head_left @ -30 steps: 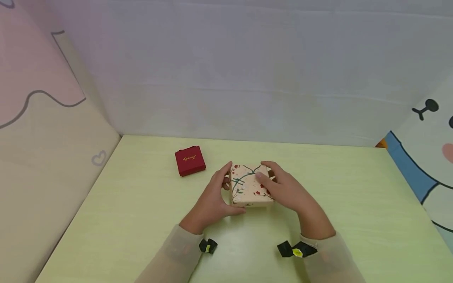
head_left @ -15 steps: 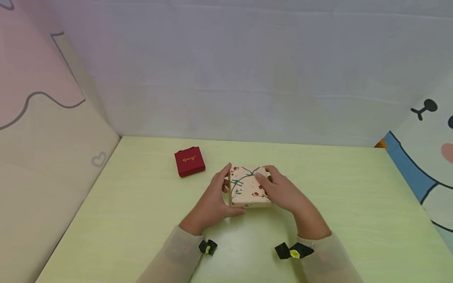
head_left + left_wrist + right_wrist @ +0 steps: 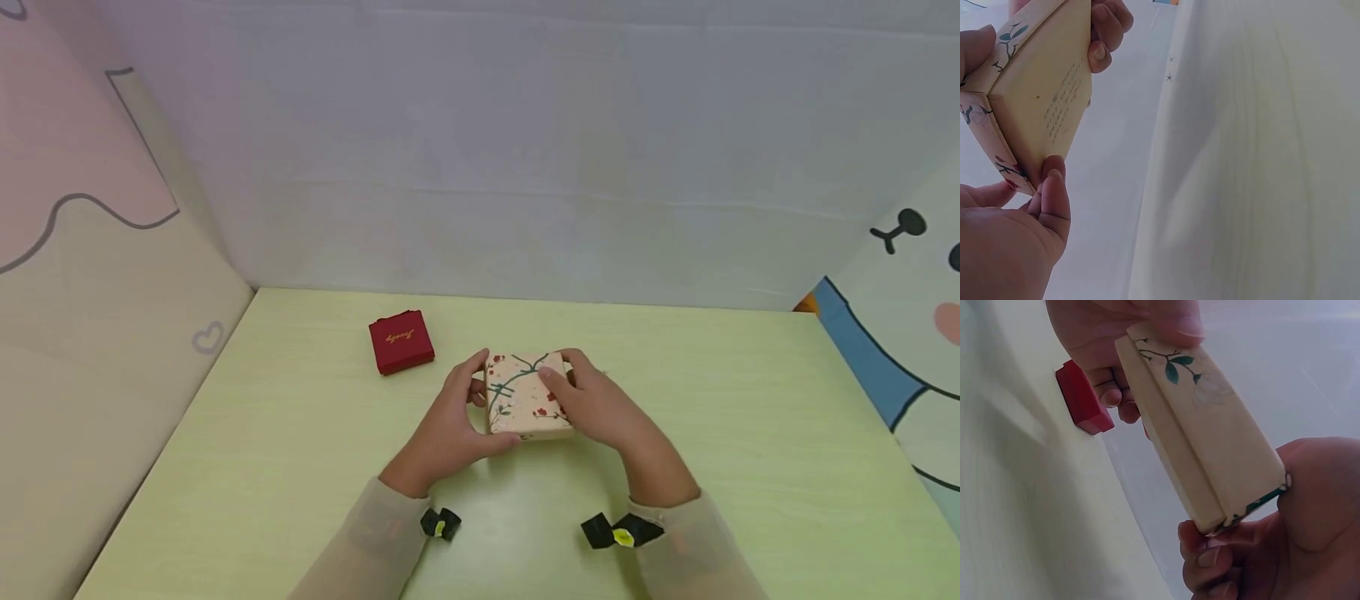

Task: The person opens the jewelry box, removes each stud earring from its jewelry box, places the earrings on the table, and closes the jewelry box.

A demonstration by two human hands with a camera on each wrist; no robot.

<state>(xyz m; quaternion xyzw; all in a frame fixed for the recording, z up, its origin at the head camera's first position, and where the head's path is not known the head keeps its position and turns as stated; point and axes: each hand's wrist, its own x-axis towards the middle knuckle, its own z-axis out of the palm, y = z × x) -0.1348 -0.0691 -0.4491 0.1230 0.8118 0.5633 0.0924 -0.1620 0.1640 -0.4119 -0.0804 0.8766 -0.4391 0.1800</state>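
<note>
A cream cardboard gift box [image 3: 521,396] with red flowers and green branches on top is held level over the table by both hands. My left hand [image 3: 450,421] grips its left side, thumb along the near edge. On the right, my right hand [image 3: 600,400] holds it with the thumb on the top face and fingers round the far right side. The plain underside of the box [image 3: 1047,94], with small lines of print, shows in the left wrist view. A seam between lid and base runs along the box's side [image 3: 1210,419] in the right wrist view.
A small dark red box [image 3: 402,342] with gold lettering lies on the pale green-yellow table [image 3: 300,467], behind and left of the hands. White cloth [image 3: 525,150] hangs along the back, and printed panels stand at both sides.
The floral box and my right hand have shifted slightly left and toward the body. My left thumb has risen a little at the near edge. The red box stays put.
</note>
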